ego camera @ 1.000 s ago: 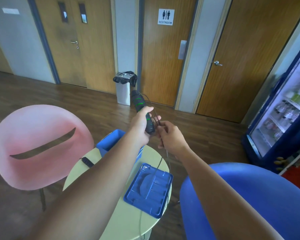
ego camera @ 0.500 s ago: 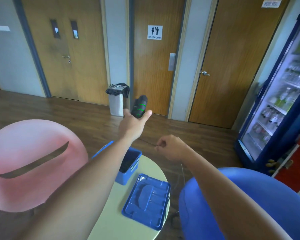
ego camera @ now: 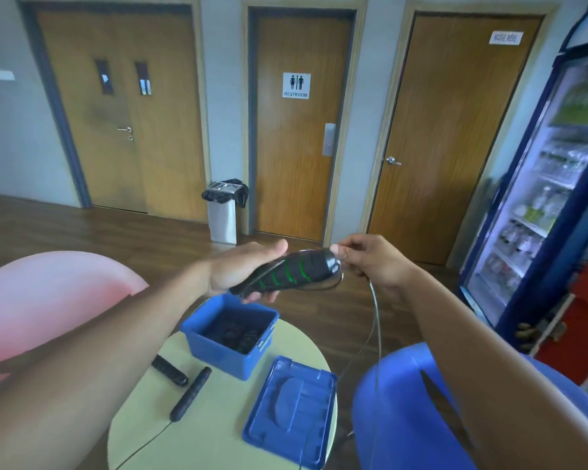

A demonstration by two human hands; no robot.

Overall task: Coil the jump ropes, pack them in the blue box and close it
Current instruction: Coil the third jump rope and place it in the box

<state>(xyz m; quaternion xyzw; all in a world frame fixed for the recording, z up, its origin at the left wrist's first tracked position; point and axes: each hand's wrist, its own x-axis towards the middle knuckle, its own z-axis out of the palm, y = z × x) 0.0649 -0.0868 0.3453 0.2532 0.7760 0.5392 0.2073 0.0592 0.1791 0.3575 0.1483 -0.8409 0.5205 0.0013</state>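
My left hand (ego camera: 243,271) grips black jump rope handles with green rings (ego camera: 291,273), held level above the blue box (ego camera: 218,349). My right hand (ego camera: 370,262) pinches the thin rope cord (ego camera: 375,320) at the handles' tip; the cord hangs down past the table edge. The open blue box sits on the round table (ego camera: 143,418) and holds a dark coiled rope. Its blue lid (ego camera: 291,410) lies upside down to the right of it. Two plain black handles (ego camera: 180,385) of another rope lie on the table, left of the lid.
A pink chair (ego camera: 48,300) stands at the left and a blue chair (ego camera: 404,408) at the right of the table. Behind are wooden doors, a bin (ego camera: 223,212) and a drinks fridge (ego camera: 550,198) at the right.
My left hand has lowered and turned the handles from upright to level. My right hand rose to the handles' tip with the cord. The view tilted, showing the other handles on the table.
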